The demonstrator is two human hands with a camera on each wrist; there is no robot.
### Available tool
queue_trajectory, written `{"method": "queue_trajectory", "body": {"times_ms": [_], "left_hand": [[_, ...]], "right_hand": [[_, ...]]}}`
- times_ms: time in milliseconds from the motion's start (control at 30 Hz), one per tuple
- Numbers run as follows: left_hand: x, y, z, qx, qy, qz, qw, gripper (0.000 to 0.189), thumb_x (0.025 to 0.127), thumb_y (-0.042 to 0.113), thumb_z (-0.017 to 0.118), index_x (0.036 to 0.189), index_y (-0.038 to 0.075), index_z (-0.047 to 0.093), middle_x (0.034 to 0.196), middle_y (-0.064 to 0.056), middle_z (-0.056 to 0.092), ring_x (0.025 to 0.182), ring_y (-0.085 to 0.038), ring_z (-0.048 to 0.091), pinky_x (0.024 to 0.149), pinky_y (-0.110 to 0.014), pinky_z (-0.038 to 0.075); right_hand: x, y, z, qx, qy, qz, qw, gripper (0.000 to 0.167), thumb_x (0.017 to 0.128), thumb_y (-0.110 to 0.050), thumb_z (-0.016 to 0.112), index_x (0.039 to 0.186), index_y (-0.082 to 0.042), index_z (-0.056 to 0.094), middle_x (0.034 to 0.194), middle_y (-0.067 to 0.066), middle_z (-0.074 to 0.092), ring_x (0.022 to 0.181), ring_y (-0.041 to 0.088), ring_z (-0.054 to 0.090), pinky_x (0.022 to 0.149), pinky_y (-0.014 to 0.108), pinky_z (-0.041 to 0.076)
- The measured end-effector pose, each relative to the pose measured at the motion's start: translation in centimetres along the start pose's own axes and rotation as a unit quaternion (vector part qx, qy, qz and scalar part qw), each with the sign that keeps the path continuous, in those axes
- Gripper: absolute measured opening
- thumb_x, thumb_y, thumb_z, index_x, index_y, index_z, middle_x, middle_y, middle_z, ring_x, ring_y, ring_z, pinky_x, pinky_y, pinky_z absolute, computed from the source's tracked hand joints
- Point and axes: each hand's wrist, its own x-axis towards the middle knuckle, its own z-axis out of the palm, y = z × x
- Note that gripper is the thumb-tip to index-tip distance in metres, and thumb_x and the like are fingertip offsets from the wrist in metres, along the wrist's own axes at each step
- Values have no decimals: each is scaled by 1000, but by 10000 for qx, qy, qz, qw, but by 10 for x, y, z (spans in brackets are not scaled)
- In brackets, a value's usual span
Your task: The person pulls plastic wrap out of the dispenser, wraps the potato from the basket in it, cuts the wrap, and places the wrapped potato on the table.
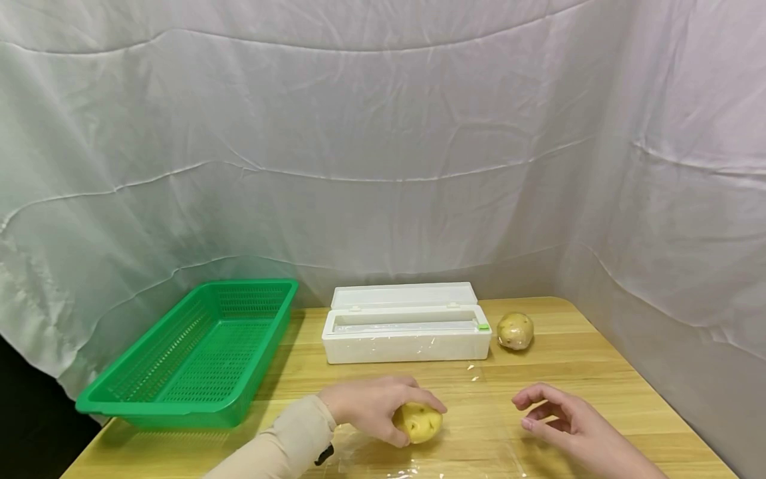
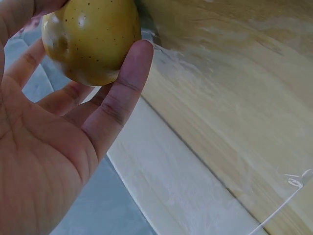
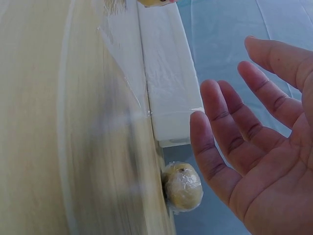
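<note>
My left hand point(image 1: 383, 407) grips a yellow potato point(image 1: 420, 423) between thumb and fingers, low over the table. In the left wrist view the fingertips curl round the sides of the potato point(image 2: 95, 41), which has a smooth, speckled skin. Clear plastic wrap point(image 1: 479, 426) lies spread on the wood beneath it and reaches back to the white wrap box. To the right, my right hand point(image 1: 568, 426) hangs with loosely bent fingers and nothing in it. The right wrist view shows that hand point(image 3: 259, 152) with fingers apart, near the wrapped potato and the box.
The white wrap box point(image 1: 407, 349) stands at the back with its lid up and a green slider at its right end. Right of it sits a potato in plastic wrap point(image 1: 515, 331). A green basket point(image 1: 239, 392) takes up the left side. Grey cloth point(image 1: 383, 153) hangs behind.
</note>
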Motion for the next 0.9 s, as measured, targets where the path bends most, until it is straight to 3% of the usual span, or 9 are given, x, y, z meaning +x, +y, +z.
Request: {"method": "queue_trajectory", "body": {"times_ms": [667, 900], "left_hand": [[1, 1, 5, -127, -66, -333, 9993, 74, 86, 21, 84, 151, 36, 51, 130, 10, 60, 109, 2, 54, 98, -22, 49], [-1, -1, 5, -177, -29, -267, 9995, 76, 86, 20, 84, 153, 36, 52, 130, 7, 60, 109, 2, 54, 98, -22, 49]], "right_hand": [[-1, 4, 2, -112, 48, -177, 9998, 21, 107, -7, 63, 128, -4, 64, 122, -15, 66, 102, 0, 68, 75, 25, 58], [0, 3, 2, -197, 14, -132, 9997, 20, 108, -8, 63, 127, -6, 65, 122, -13, 67, 103, -2, 67, 76, 25, 58]]}}
